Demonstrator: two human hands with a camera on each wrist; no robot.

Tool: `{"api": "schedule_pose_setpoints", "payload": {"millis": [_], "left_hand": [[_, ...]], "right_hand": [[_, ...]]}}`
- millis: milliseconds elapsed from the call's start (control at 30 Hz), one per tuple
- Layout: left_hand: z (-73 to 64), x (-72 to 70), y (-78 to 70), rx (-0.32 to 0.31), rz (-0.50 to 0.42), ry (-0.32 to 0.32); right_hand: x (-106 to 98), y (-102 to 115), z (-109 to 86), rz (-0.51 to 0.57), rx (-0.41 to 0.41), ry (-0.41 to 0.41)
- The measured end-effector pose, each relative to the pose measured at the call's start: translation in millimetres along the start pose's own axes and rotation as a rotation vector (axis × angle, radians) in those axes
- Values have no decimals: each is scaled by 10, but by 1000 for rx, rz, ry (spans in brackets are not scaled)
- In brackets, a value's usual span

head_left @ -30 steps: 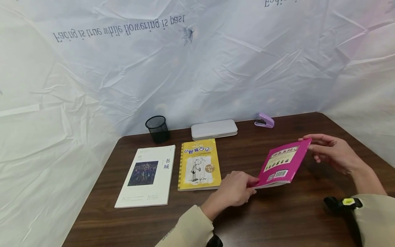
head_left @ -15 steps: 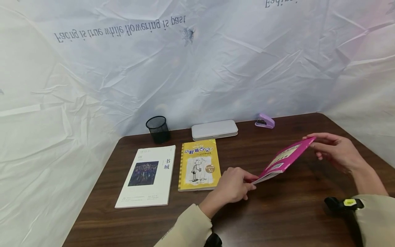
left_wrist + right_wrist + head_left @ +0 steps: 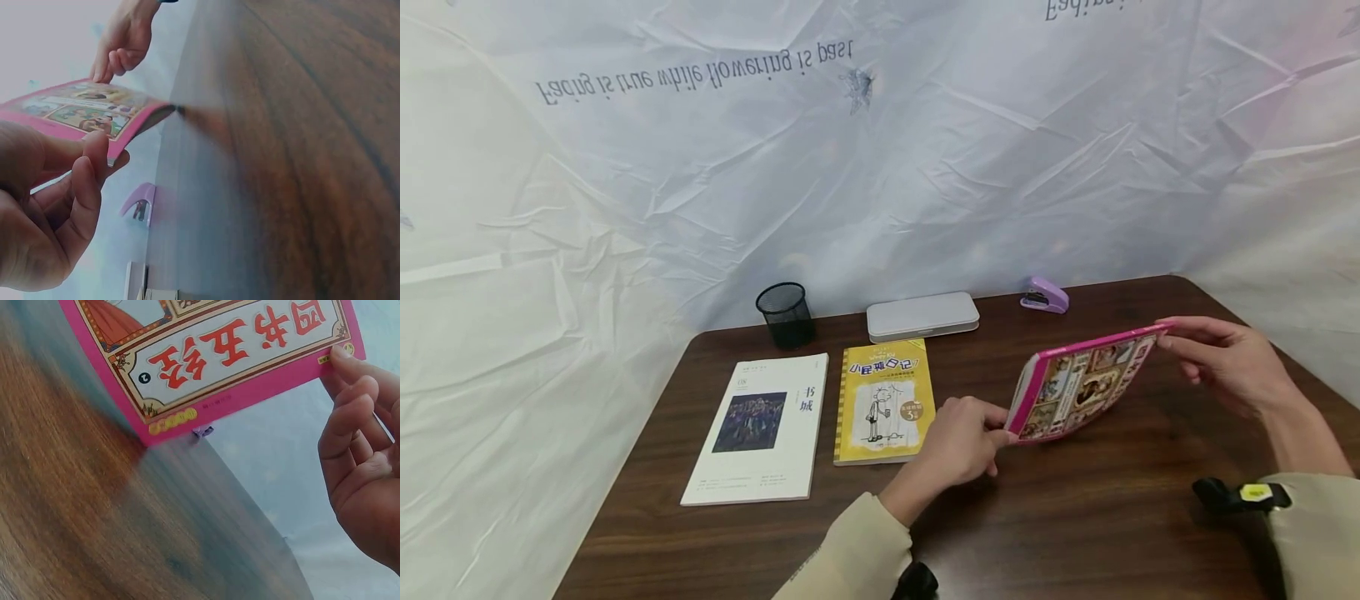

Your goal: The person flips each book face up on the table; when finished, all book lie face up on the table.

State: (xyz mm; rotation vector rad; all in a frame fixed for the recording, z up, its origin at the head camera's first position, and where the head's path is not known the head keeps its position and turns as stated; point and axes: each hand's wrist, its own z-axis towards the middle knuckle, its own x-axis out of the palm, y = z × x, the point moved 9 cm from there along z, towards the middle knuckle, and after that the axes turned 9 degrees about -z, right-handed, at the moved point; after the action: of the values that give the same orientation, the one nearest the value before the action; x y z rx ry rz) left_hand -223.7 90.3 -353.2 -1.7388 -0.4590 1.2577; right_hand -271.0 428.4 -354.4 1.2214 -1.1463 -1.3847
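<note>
A thin pink book (image 3: 1086, 385) is held tilted above the dark wooden table (image 3: 1060, 517), its illustrated cover facing my head camera. My left hand (image 3: 964, 442) pinches its near left corner between thumb and fingers. At the opposite corner, my right hand (image 3: 1236, 367) grips the upper right edge. The left wrist view has the pink book (image 3: 94, 112) between both hands. Large red characters on the cover of the pink book (image 3: 231, 347) show in the right wrist view. To the left lies a yellow book (image 3: 883, 417), beside a white book (image 3: 756, 429) with a dark picture.
Along the back edge stand a black mesh pen holder (image 3: 786, 315), a flat white case (image 3: 922, 317) and a purple stapler (image 3: 1045, 295). A pale printed sheet (image 3: 925, 167) hangs behind the table.
Between my hands the pink book has turned over, from its barcode side to its illustrated cover. Both hands have kept hold and shifted only slightly.
</note>
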Motion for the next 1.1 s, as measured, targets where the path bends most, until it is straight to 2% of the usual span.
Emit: {"api": "schedule_pose_setpoints", "payload": {"millis": [200,400,533,667,800,1100], "left_hand": [[21,-84,33,-18,-63,-26],[47,-108,52,-41,-152,-42],[51,-112,63,-50,-180,-51],[45,-105,75,-66,-195,-45],[38,-95,55,-57,-197,-25],[32,-88,51,-49,-215,11]], "right_hand": [[-15,5,4,-104,12,-21],[-16,27,10,-131,6,-52],[-9,33,15,-160,12,-58],[19,23,23,-96,18,-36],[56,20,29,-27,5,-21],[90,-24,48,-84,11,-54]]}}
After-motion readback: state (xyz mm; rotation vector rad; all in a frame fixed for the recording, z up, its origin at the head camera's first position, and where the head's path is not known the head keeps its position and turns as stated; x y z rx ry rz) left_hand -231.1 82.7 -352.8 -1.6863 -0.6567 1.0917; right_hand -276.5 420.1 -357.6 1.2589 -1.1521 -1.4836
